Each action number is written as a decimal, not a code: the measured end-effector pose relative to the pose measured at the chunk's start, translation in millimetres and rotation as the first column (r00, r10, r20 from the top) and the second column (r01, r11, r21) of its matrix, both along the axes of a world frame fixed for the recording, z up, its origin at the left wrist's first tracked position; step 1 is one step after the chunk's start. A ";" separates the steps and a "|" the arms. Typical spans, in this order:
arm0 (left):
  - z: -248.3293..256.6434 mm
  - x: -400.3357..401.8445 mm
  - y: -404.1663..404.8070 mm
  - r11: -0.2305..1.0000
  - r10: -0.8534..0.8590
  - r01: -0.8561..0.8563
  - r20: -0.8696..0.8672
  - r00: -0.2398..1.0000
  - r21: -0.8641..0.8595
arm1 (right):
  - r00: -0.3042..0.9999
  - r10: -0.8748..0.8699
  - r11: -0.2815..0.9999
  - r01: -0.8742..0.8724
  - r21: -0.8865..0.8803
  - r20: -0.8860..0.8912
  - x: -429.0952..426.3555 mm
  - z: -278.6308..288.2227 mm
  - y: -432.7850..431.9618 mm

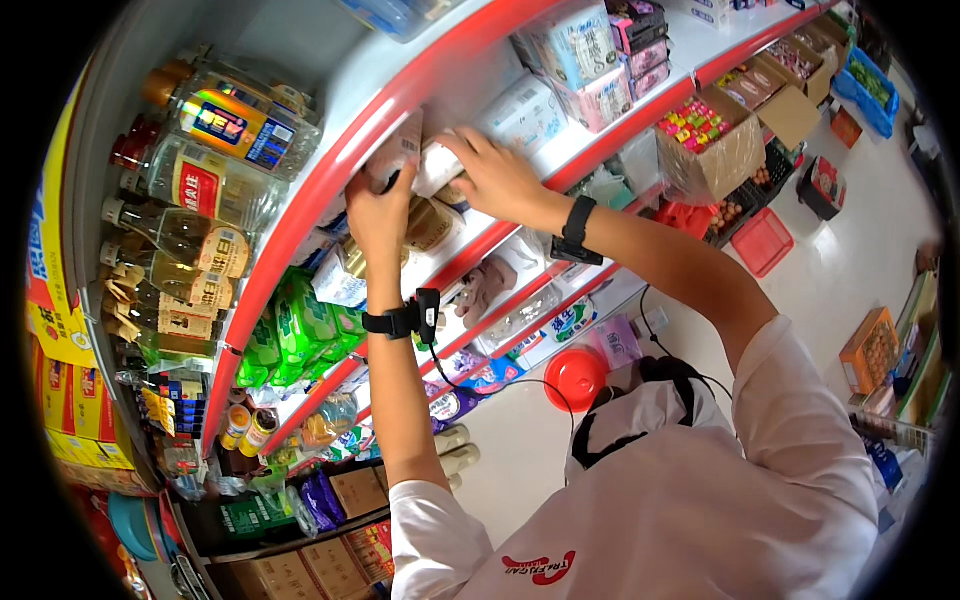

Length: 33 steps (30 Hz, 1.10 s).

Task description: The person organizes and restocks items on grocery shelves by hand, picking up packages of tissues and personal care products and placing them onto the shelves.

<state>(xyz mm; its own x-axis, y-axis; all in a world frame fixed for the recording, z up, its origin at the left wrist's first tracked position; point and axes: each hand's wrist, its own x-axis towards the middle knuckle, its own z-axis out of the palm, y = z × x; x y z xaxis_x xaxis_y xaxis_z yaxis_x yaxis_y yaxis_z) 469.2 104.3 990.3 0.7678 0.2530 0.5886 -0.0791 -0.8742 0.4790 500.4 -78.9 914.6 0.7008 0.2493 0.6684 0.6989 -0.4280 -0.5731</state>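
Note:
My left hand (382,214) grips a pale plastic-wrapped package (399,150) with a printed barcode, on a white shelf behind a red shelf edge. Close to its right, my right hand (495,176) has its fingertips on a white package (437,166); whether they close on it I cannot tell. Under and between the hands stand containers with gold lids (429,225). A light blue and white pack (525,114) lies just beyond my right hand. Both wrists wear black straps with small devices.
Bottles (199,180) line the upper left shelf. Green packs (300,322) stand on the shelf below. Stacked boxes (589,52) and an open carton of colourful sweets (697,135) are at the upper right. A red round stool or lid (576,379) is by my feet, near a hanging cable.

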 end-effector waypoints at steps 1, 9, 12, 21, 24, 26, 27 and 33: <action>-1.8 4.7 1.2 0.999 -0.021 0.022 0.027 0.999 -0.040 | 0.999 -0.024 1.000 0.024 0.014 0.037 3.2 -4.5 1.0; 11.4 18.4 18.1 0.925 -0.220 0.317 0.388 0.895 -0.209 | 0.991 -0.027 0.998 0.020 0.063 0.128 12.6 -14.6 0.8; 15.2 19.4 14.2 0.940 -0.197 0.301 0.461 0.865 -0.163 | 0.984 -0.066 0.997 0.058 0.051 0.165 10.9 -16.0 -2.7; 13.0 16.3 22.5 0.961 -0.151 0.254 0.566 0.811 -0.108 | 0.990 -0.030 0.995 0.017 0.097 0.140 20.1 -21.9 10.4; 10.7 12.0 15.1 0.890 -0.121 0.321 0.510 0.851 -0.325 | 0.990 -0.041 0.995 0.029 0.090 0.133 22.5 -22.5 8.9; 9.3 9.2 5.4 0.907 -0.158 0.333 0.522 0.838 -0.260 | 0.989 -0.060 0.995 0.049 0.087 0.135 25.7 -22.3 4.4; 8.6 4.4 5.9 0.918 -0.169 0.327 0.524 0.835 -0.224 | 0.989 -0.061 0.995 0.049 0.092 0.136 22.7 -21.8 6.2; 4.3 35.1 38.0 0.982 -0.125 0.178 0.506 0.853 -0.057 | 0.998 -0.057 0.998 0.058 -0.007 0.036 16.2 -14.8 6.1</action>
